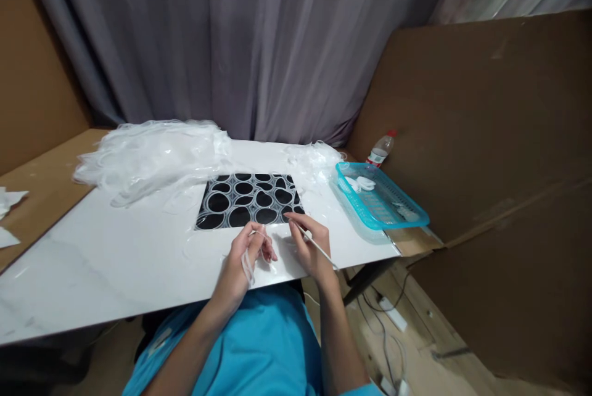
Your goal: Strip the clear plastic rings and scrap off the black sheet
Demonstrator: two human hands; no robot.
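Above the table's front edge, my left hand (247,251) has its fingers curled around a thin white loop (248,268), which hangs over the thumb side and wrist. Close by on the right, my right hand (311,248) pinches a slim white stick (318,245) like a pen; its rear end points down toward the wrist. The tip is hard to make out. Just beyond both hands lies a black sheet (240,200) with a pattern of pale rings and ovals. Whether those rings are printed or loose pieces I cannot tell.
A large heap of translucent white strips (157,158) covers the table's back left, and a smaller heap (317,158) sits at the back right. A blue plastic basket (372,223) holds white pieces (365,183). Behind it leans a red-capped bottle (380,150). Cardboard panels (499,124) flank the table.
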